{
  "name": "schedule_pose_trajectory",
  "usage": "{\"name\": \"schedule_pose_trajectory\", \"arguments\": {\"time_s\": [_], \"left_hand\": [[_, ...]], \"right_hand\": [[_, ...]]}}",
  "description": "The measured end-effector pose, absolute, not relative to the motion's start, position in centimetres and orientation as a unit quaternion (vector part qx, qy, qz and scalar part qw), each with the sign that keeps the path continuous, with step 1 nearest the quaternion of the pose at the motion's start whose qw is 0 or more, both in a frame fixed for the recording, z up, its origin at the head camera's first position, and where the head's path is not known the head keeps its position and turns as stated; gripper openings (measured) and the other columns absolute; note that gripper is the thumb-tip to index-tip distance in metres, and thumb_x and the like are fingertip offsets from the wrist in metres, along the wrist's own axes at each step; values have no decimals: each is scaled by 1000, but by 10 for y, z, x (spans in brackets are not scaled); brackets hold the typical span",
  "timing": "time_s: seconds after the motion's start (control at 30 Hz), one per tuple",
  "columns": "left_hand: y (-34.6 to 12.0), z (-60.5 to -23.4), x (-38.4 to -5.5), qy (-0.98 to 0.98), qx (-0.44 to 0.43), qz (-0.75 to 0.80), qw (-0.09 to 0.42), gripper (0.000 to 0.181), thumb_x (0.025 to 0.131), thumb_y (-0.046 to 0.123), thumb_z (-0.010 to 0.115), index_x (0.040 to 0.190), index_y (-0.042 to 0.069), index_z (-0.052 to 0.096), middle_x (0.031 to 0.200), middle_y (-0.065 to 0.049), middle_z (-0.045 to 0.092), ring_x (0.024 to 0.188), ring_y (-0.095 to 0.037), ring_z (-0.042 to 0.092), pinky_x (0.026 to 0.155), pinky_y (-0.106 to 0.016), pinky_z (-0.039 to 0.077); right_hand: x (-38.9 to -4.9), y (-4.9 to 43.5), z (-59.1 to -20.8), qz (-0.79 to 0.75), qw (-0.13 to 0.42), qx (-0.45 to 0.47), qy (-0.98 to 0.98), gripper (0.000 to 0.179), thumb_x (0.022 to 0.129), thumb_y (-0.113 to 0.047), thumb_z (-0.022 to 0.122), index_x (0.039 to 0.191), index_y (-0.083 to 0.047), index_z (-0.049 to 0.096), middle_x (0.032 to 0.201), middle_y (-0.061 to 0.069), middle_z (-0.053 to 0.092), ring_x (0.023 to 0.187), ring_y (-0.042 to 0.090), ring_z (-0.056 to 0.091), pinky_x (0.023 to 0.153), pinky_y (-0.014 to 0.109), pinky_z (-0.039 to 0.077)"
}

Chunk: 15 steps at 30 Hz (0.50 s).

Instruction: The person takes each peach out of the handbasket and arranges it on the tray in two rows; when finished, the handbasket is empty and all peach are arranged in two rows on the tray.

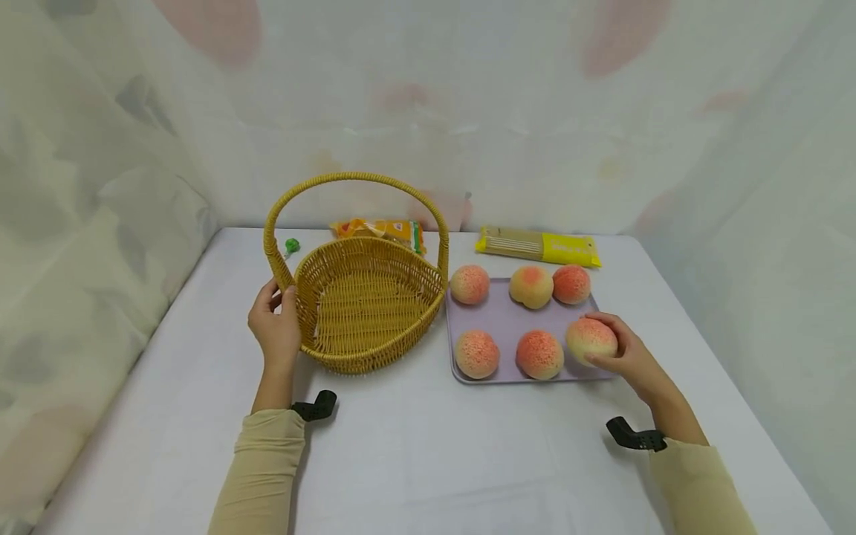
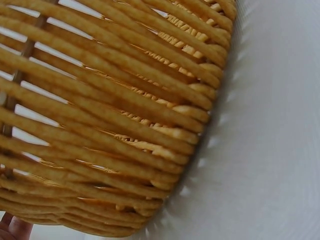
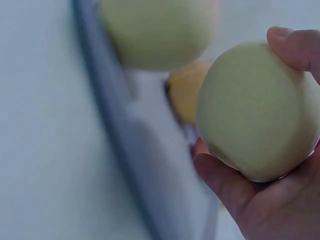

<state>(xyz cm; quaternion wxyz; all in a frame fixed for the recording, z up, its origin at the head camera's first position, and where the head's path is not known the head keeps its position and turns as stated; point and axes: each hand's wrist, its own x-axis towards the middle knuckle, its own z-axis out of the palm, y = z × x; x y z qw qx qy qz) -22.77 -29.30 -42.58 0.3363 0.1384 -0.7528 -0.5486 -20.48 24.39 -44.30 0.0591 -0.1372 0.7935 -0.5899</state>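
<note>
My left hand (image 1: 276,327) grips the left side of a yellow wicker basket (image 1: 364,362), where its tall arched handle (image 1: 357,177) meets the rim. Woven basket wall (image 2: 100,100) fills most of the left wrist view, with only fingertips visible at the lower left corner. Thumb and fingers of my right hand (image 1: 635,360) curl round a pink-and-cream peach (image 1: 591,342), which overlaps the right front part of a lilac tray (image 1: 498,316). In the right wrist view the peach's pale side (image 3: 257,112) faces the camera. Several other peaches, including one at front centre (image 1: 539,354), lie on the tray.
Behind the tray lies a yellow pack of noodles (image 1: 538,246). An orange packet (image 1: 381,229) sits behind the basket, and a small green-wrapped lollipop (image 1: 292,245) is to its left. Patterned cloth (image 1: 428,119) hangs around the white table. The basket stands close to the tray's left edge.
</note>
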Motion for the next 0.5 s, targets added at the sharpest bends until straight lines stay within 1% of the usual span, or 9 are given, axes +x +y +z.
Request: {"name": "schedule_pose_trajectory", "arguments": {"time_s": [0.13,0.3,0.5], "left_hand": [[-294,-424,-227,-752,135,-548,342,32,93,25,54,123,15,60,121,-1,58,103,-14,53,71,-17,46],[-295,-425,-227,-754,139,-544,341,32,93,26,55,122,15,61,119,-1,59,102,-14,54,70,-16,46],[-294,-427,-228,-756,138,-546,335,33,93,27,55,123,15,60,119,-2,60,103,-14,55,70,-17,47]], "right_hand": [[-204,246,-454,-580,71,-139,799,62,83,-2,64,138,-9,34,127,-10,42,112,2,40,86,13,37],[-202,245,-462,-565,81,-136,810,61,83,-5,65,136,-8,35,125,-11,43,109,2,43,83,16,40],[-199,247,-463,-542,82,-142,824,61,84,-7,65,136,-8,34,125,-8,43,107,3,44,82,18,40]]}}
